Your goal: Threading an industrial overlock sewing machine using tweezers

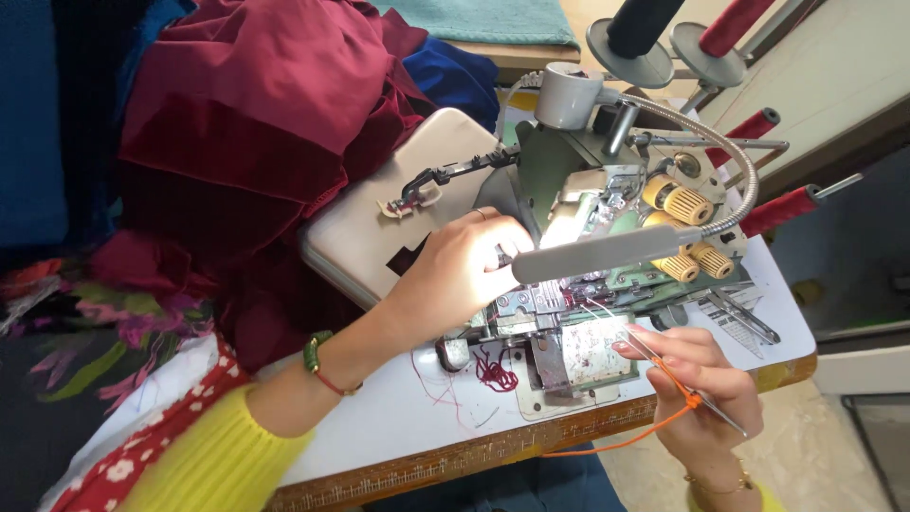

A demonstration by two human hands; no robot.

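On the white desk (398, 417), a green overlock sewing machine (569, 190) is seen from the head camera. The left hand (455, 270) is laid on its front, fingertips hidden behind the lamp bar (607, 251); its grip cannot be told. The right hand (706, 384) is pinched on thin tweezers (664, 370), whose tips are hard to make out, with an orange cord (616, 438) trailing below.

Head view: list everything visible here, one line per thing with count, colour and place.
sewing machine: one, green and grey, centre of table
lamp: one, grey, gooseneck, over the machine
thread spools: about four, dark red and one black, upper right
tension knobs: three, yellow, machine's right side
velvet fabric: one heap, dark red, upper left
table: one, white top, wooden edge
tweezers: one, metal, orange cord, in right hand
left hand: on the machine
right hand: front right
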